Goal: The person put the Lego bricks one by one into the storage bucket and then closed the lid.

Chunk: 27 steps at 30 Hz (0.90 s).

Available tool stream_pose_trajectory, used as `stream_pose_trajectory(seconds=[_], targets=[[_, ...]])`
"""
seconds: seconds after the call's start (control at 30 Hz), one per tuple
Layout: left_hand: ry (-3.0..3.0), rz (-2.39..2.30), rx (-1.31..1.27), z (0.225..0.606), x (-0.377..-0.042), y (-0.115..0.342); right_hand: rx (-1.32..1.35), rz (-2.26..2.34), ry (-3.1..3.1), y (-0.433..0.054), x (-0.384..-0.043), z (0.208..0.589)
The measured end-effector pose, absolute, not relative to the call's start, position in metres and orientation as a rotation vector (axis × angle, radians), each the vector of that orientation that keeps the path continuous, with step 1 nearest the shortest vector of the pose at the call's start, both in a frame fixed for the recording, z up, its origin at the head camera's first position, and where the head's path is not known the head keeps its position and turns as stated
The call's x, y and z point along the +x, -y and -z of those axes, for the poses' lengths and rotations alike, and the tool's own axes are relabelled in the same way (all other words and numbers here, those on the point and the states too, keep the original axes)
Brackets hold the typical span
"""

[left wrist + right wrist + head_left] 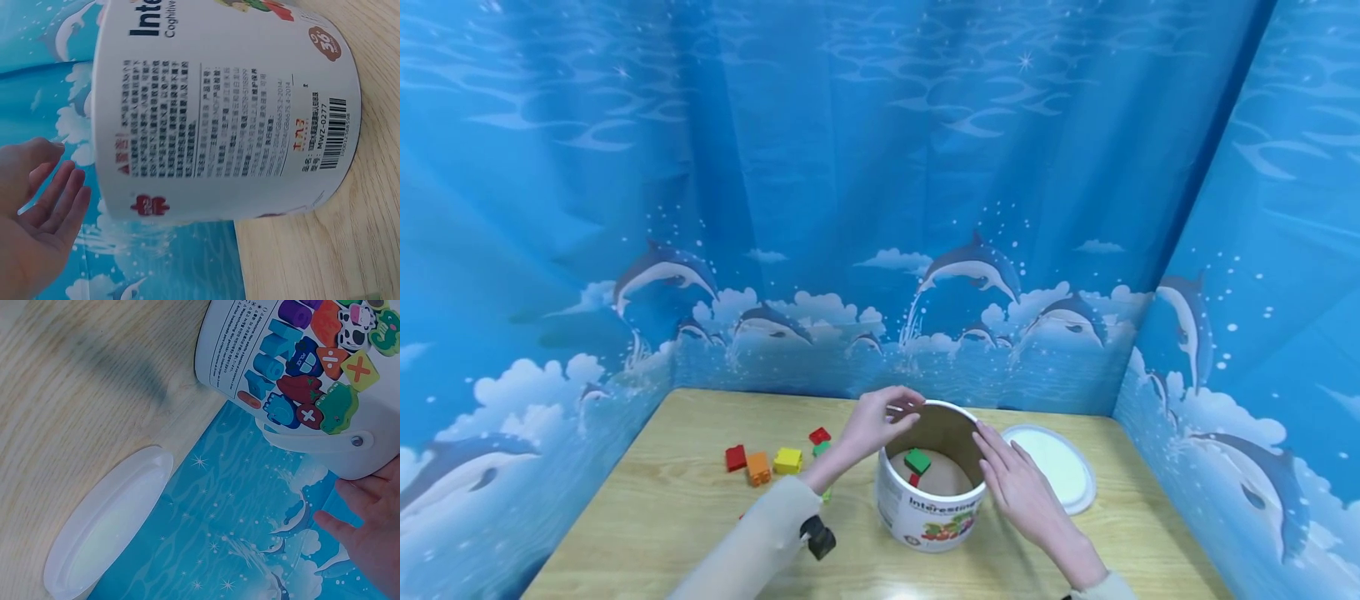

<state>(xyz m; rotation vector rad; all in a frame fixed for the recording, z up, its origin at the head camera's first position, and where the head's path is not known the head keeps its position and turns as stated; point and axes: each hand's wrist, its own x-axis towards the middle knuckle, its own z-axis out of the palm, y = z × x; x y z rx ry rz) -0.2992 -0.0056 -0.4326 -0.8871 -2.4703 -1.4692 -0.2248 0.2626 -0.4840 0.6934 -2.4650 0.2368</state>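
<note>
Left grip (877, 423): thumb and fingers standing apart, hovering by the tub (928, 510). Right grip (1018, 487): fingers straight, touching it. Tub standing upright on desk (647, 500), between both. Head view alone showing green block (917, 461), red block (914, 480) inside; left wrist, barcode (332, 132); right wrist, handle (309, 443). Lid (1052, 467) lying right of tub.

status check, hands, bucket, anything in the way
Left hand by bucket rim, right hand at its right side. Green brick, red brick inside. Lid off, not blocking.

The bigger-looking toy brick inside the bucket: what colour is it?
Green; the toy brick shows best in the head view.
</note>
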Motion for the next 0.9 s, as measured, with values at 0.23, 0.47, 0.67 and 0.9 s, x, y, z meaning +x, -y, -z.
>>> stream_pose_trajectory(seconds=[0.23,0.47,0.67,0.9], targets=[[2.446,1.514,-0.787,0.431,-0.297,0.029,0.688,-0.231,2.464,-0.263,-0.225,0.486],[2.377,1.562,-0.707,0.437,-0.298,0.058,0.685,-0.232,2.467,-0.264,-0.225,0.486],[2.404,1.591,-0.596,0.442,-0.295,0.08,0.681,-0.234,2.465,-0.264,-0.225,0.485],[2.469,1.591,-0.449,0.445,-0.289,0.108,0.685,-0.251,2.462,-0.263,-0.224,0.485]])
